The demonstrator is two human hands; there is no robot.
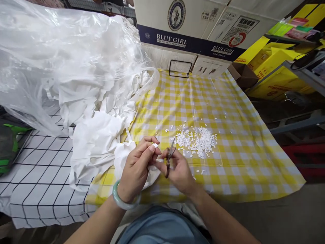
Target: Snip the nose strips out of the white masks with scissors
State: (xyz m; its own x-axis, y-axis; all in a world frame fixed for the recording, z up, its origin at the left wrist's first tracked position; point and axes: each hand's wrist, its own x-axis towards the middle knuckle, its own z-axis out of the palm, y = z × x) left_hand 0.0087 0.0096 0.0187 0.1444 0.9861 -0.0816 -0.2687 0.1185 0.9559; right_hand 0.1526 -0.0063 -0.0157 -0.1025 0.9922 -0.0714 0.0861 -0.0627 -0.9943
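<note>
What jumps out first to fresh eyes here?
The bulky clear plastic bag filling the upper left, white fabric below its mouth. Then the scattered white scraps on the yellow checked cloth, right of center. Near center, the left hand pinches a white piece; the right hand holds scissors.

The right hand (181, 171) covers part of the scissors' (168, 157) handles, and the left hand (139, 161) hides much of the white fabric (123, 156) it pinches. Both forearms (215, 211) run off the near edge. The plastic bag (83, 44) is cut off at far left, as is the carton's (162, 20) top; fine print on its label (241, 29) is too small to read. At left, a black-and-green object (8, 145) is cropped, its kind unclear.
</note>
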